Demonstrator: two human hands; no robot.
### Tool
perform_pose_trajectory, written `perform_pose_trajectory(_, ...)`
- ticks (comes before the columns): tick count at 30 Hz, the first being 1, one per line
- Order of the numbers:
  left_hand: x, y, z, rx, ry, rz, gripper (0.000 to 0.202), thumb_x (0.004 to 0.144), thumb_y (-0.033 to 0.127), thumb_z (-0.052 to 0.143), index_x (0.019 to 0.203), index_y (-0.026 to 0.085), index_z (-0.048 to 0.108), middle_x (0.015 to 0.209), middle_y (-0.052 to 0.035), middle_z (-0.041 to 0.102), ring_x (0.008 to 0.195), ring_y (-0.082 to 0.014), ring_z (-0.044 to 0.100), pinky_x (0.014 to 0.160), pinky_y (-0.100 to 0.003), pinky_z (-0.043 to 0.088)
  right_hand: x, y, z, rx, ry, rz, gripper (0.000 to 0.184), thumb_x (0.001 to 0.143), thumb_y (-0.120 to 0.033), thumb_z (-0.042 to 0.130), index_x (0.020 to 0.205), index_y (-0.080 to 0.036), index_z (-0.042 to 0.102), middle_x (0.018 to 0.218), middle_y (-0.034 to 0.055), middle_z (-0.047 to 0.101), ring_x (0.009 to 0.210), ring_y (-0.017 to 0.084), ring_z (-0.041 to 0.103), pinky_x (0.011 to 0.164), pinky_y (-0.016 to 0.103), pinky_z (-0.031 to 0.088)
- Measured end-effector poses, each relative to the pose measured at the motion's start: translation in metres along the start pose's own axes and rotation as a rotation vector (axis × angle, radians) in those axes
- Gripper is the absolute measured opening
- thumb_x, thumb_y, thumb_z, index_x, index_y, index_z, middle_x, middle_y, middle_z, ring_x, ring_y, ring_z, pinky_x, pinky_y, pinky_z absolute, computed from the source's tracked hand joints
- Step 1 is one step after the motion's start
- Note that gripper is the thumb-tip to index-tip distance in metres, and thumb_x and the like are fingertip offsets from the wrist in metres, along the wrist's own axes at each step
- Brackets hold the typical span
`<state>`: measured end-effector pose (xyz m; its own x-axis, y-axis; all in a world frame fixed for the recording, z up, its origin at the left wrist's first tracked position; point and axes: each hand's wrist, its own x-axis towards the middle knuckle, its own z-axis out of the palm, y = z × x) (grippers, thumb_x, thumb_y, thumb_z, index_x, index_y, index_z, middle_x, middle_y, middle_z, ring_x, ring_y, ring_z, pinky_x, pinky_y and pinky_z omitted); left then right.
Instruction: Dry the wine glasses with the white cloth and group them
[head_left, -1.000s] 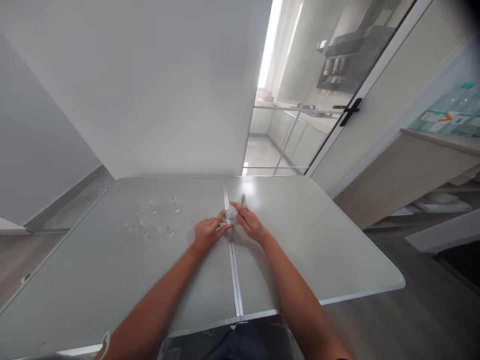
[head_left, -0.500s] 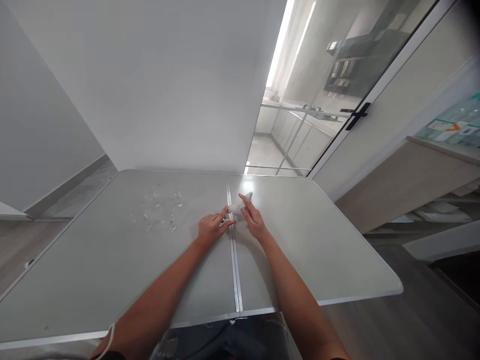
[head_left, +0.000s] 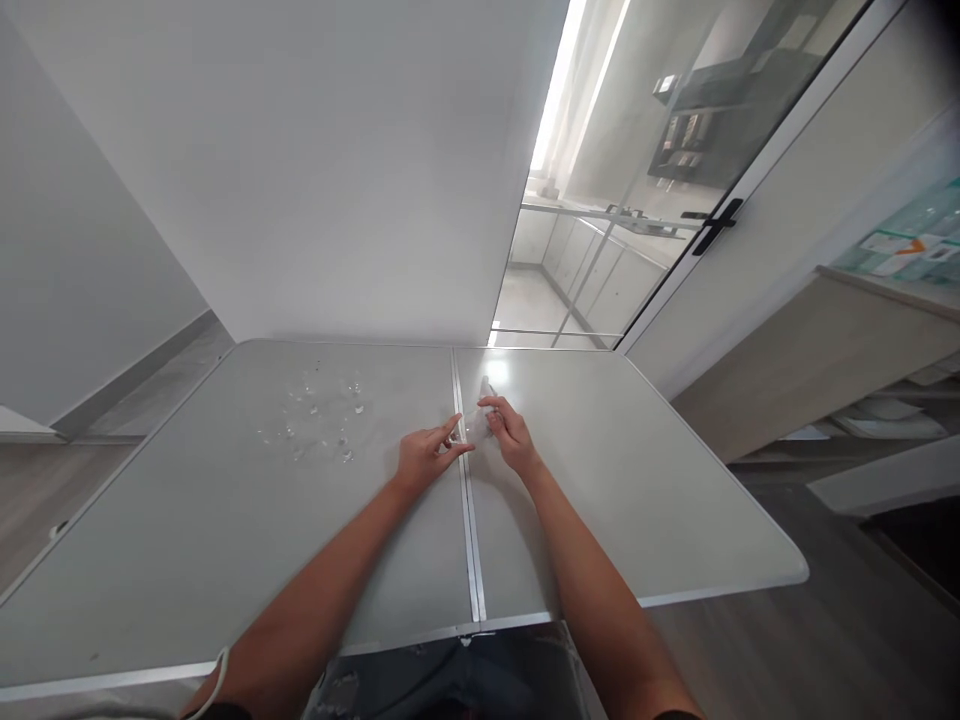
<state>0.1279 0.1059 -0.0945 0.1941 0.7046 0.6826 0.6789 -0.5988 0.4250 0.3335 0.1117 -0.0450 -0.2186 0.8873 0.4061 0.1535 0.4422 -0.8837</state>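
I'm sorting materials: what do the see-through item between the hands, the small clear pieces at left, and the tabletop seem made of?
See-through item: probably plastic or glass, being pale and translucent. Small clear pieces: glossy plastic or glass, judging by their glints. Tabletop: perhaps smooth laminate, semi-gloss, with a bright reflection.

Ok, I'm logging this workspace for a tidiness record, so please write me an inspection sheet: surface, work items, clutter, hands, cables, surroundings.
Surface: pale table with a metal seam running away from the person.
Work items: clear item between the hands; too unclear to identify.
Clutter: small clear pieces scattered on the table's left part.
Hands: left hand and right hand hold the clear item from opposite sides.
Cables: pale loop at the left forearm; cord or band, cannot tell.
Surroundings: white wall ahead, glazed door with black handle, bottles on a shelf at right.
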Motion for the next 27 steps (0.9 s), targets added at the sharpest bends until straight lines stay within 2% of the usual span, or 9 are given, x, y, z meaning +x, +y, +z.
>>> perform_pose_trajectory(3,0.000,-0.001,0.000,-0.001,-0.007,-0.004,0.055,0.083,0.054,0.073,0.129,0.024,0.069,0.072,-0.0011,0.075,0.054,-0.0117,0.064,0.061,-0.024,0.044,0.001,-0.003,0.005,0.036,-0.025,0.048,0.040,0.101,-0.050,0.044,0.125,-0.023,0.059,0.072,-0.0020,0.048,0.065,0.016,0.044,0.065,0.028,0.038)
perform_pose_trajectory(7,0.002,-0.001,-0.001,0.039,0.034,-0.016,0.051,0.082,0.052,0.075,0.125,0.025,0.071,0.072,-0.0023,0.075,0.059,-0.0144,0.067,0.062,-0.024,0.043,0.003,-0.011,0.011,0.134,-0.031,0.097,0.044,0.101,-0.047,0.045,0.136,-0.024,0.055,0.092,0.0013,0.057,0.082,0.017,0.050,0.079,0.029,0.042)
perform_pose_trajectory(11,0.001,0.003,-0.002,-0.007,0.027,-0.028,0.054,0.082,0.055,0.073,0.127,0.023,0.071,0.066,-0.0007,0.071,0.056,-0.0124,0.063,0.061,-0.024,0.042,0.001,-0.016,0.006,0.191,-0.051,0.100,0.043,0.099,-0.048,0.046,0.133,-0.025,0.058,0.091,0.0013,0.056,0.078,0.016,0.049,0.075,0.028,0.042)
perform_pose_trajectory(15,-0.001,0.006,0.000,-0.098,0.000,-0.069,0.058,0.083,0.057,0.072,0.130,0.023,0.068,0.066,0.0020,0.069,0.051,-0.0088,0.056,0.060,-0.022,0.043,0.000,-0.009,-0.003,0.083,-0.105,0.040,0.042,0.100,-0.052,0.043,0.125,-0.025,0.062,0.084,0.0014,0.056,0.071,0.017,0.048,0.069,0.030,0.042)
perform_pose_trajectory(19,-0.002,0.004,0.001,-0.132,-0.002,-0.091,0.057,0.084,0.056,0.071,0.130,0.024,0.068,0.069,0.0023,0.071,0.051,-0.0082,0.056,0.059,-0.021,0.044,0.000,-0.002,0.000,-0.156,-0.037,-0.071,0.037,0.101,-0.049,0.042,0.121,-0.027,0.065,0.086,0.0035,0.060,0.086,0.022,0.051,0.087,0.037,0.043)
perform_pose_trajectory(21,-0.001,0.003,0.001,-0.104,0.011,-0.075,0.057,0.084,0.056,0.071,0.131,0.023,0.068,0.069,0.0017,0.071,0.051,-0.0083,0.057,0.059,-0.021,0.044,0.000,-0.003,0.005,-0.181,-0.031,-0.084,0.037,0.102,-0.046,0.041,0.124,-0.027,0.063,0.090,0.0041,0.062,0.091,0.022,0.052,0.093,0.039,0.041)
perform_pose_trajectory(24,0.001,0.002,-0.001,-0.036,0.065,-0.030,0.056,0.084,0.054,0.072,0.128,0.021,0.069,0.068,0.0009,0.072,0.050,-0.0088,0.057,0.058,-0.022,0.043,0.001,-0.009,0.009,-0.020,-0.050,0.004,0.040,0.103,-0.045,0.039,0.135,-0.027,0.056,0.095,0.0032,0.060,0.086,0.020,0.053,0.086,0.035,0.043)
perform_pose_trajectory(27,0.000,0.004,-0.002,-0.027,0.083,-0.008,0.055,0.083,0.055,0.073,0.126,0.021,0.071,0.067,0.0011,0.071,0.051,-0.0088,0.057,0.057,-0.022,0.043,0.002,-0.014,0.007,0.117,-0.103,0.072,0.041,0.101,-0.046,0.042,0.134,-0.026,0.056,0.090,0.0019,0.056,0.079,0.018,0.051,0.076,0.030,0.042)
